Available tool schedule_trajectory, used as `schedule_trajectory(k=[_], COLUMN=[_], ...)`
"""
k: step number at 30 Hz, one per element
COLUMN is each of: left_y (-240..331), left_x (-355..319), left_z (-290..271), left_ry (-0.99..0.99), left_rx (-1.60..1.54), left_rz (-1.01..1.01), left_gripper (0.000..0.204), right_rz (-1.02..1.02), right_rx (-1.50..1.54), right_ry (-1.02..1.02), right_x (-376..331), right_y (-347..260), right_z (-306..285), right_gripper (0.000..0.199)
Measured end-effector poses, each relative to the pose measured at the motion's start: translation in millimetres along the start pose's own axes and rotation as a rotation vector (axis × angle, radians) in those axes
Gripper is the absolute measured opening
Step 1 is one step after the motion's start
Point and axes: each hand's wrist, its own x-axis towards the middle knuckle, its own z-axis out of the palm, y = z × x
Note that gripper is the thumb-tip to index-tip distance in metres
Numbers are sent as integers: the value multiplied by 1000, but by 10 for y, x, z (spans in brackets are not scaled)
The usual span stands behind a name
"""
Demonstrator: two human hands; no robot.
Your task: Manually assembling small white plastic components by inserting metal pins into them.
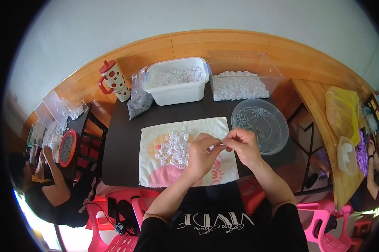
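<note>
Head view: left hand (203, 152) and right hand (239, 145) meeting fingertip to fingertip over cloth (223, 126) on dark surface (122, 143), both pinched narrow on a tiny white piece (223, 146). Piece too small to read long axis or pointing. Pile of white pieces (174, 149) just left of hands. Risk: piece slipping from pinch, dropping into pile or off near edge.

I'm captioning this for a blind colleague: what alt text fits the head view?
Left hand and right hand meet fingertip to fingertip, pinching something small over a towel with a pile of small white pieces. Behind stand a white tub, a clear bin and a round clear bowl.
</note>
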Motion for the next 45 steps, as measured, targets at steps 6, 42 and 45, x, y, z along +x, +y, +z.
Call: schedule_trajectory(k=[6,42,45], left_y=[-80,-215,-237], left_x=[120,-476,-497], left_z=[-65,-521,-543], left_ry=[-15,-87,-60], left_rx=[155,-643,-680], left_rz=[244,-472,-482], left_gripper=[12,8,8], right_rz=[20,-483,-385], right_rx=[-237,-686,-609], right_ry=[-44,-203,-151], right_x=[28,-84,-83], right_y=[-117,76,70], right_z=[-12,586,554], right_gripper=[7,14,10])
